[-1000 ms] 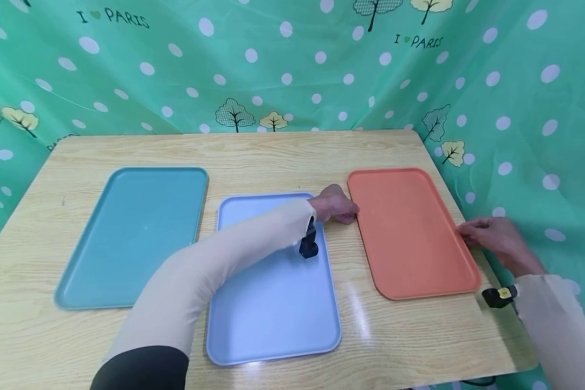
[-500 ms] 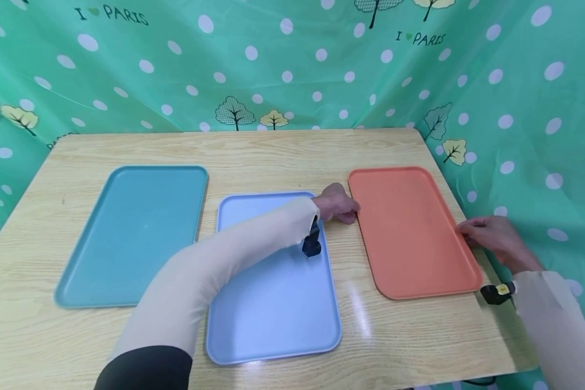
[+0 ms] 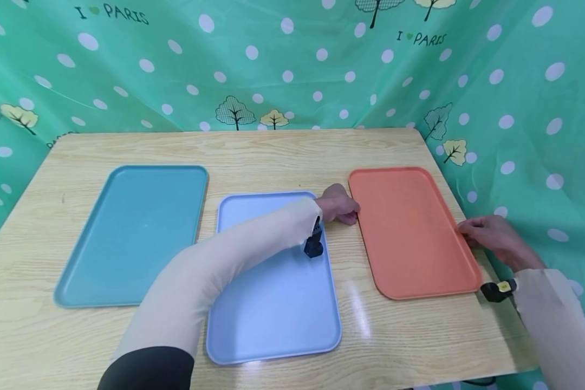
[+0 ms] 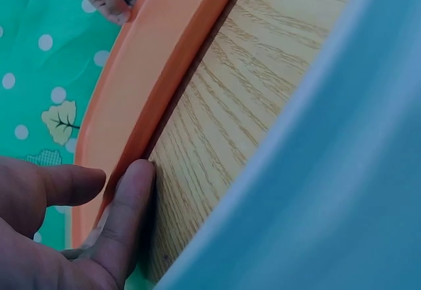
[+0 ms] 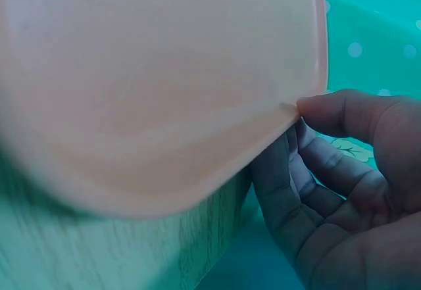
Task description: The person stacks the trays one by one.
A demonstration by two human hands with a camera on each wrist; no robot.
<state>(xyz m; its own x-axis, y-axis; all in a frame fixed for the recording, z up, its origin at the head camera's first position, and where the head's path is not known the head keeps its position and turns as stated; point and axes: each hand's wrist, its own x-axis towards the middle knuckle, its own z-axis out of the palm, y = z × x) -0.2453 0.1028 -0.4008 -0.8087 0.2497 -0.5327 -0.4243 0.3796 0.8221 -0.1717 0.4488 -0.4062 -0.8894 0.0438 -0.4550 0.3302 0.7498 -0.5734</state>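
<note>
An orange-red rectangular tray [image 3: 414, 233] lies on the right part of the table. At its left long side, my left hand [image 3: 340, 205] holds the rim. In the left wrist view one fingertip [image 4: 136, 175] lies along the tray's outer wall, and another digit reaches over the rim. My right hand [image 3: 494, 238] pinches the opposite rim at the table's right edge. The right wrist view shows the thumb [image 5: 342, 112] on top of the rim and curled fingers below it. The left forearm crosses above a light blue tray [image 3: 278, 319].
A teal tray [image 3: 141, 233] lies on the left of the wooden table [image 3: 283, 157]. Green dotted cloth [image 3: 253, 54] hangs behind the table and along its right side. The light blue tray sits between the other two trays, with a strip of wood before the orange-red one.
</note>
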